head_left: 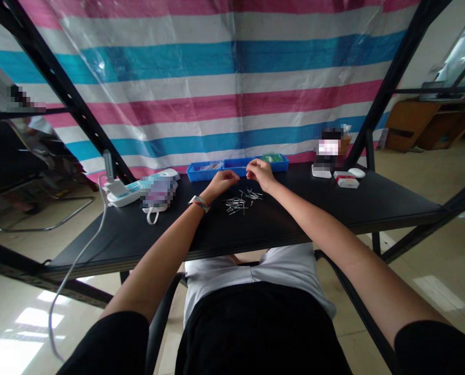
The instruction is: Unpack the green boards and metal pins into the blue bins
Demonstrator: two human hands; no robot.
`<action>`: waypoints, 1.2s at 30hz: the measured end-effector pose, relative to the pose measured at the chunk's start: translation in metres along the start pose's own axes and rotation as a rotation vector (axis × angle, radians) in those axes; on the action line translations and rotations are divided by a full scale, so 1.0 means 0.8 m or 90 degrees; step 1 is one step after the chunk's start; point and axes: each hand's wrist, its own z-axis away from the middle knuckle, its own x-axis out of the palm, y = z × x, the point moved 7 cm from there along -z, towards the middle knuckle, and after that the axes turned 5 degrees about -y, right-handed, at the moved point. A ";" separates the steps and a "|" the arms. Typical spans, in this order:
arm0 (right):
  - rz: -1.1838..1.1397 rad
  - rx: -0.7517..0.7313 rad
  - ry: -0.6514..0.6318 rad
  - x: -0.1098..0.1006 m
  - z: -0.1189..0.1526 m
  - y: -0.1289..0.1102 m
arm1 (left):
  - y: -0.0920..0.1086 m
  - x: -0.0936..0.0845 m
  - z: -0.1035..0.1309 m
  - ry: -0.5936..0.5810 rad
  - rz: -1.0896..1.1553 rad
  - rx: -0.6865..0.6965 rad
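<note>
My left hand (pixel 221 183) is over the black table, its fingertips drawn together in a pinch. What it holds, if anything, is too small to make out. Opposite it, my right hand (pixel 261 175) pinches a thin, pale, stick-like piece that points left, in front of the blue tray. Below and between both hands lies a loose pile of thin silvery pin-like pieces (pixel 236 204), with a smaller group (pixel 253 195) beside it. Behind the hands, the blue divided tray (pixel 201 176) holds clear plastic bags (pixel 212 165) at left and green packets (pixel 272 157) at right.
A white power strip (pixel 133 192) with a plugged-in cable (pixel 82 252) and a blurred phone-like item (pixel 160 191) lie left. On the right are a small red-and-white box (pixel 346 179), a white rounded object (pixel 356 173) and a blurred device on a stand (pixel 321 171). Striped sheeting (pixel 232 99) hangs behind.
</note>
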 end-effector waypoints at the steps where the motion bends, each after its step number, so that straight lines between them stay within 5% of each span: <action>1: 0.006 -0.012 0.017 -0.004 -0.002 0.000 | -0.002 0.005 -0.001 -0.027 -0.022 0.008; 8: 0.079 -0.118 0.106 -0.025 -0.009 -0.006 | -0.009 0.023 0.001 -0.150 -0.128 0.022; 16: 0.174 -0.175 0.152 -0.037 -0.018 -0.010 | -0.002 0.025 0.006 -0.174 -0.190 0.045; 21: 0.206 -0.159 0.069 -0.038 -0.028 -0.004 | 0.003 0.024 0.007 -0.165 -0.191 0.070; 26: 0.258 -0.188 0.080 -0.039 -0.016 -0.016 | -0.001 0.016 0.002 -0.119 -0.169 0.050; 36: 0.275 -0.159 -0.067 0.001 0.004 -0.007 | 0.004 0.004 0.002 -0.040 -0.061 -0.012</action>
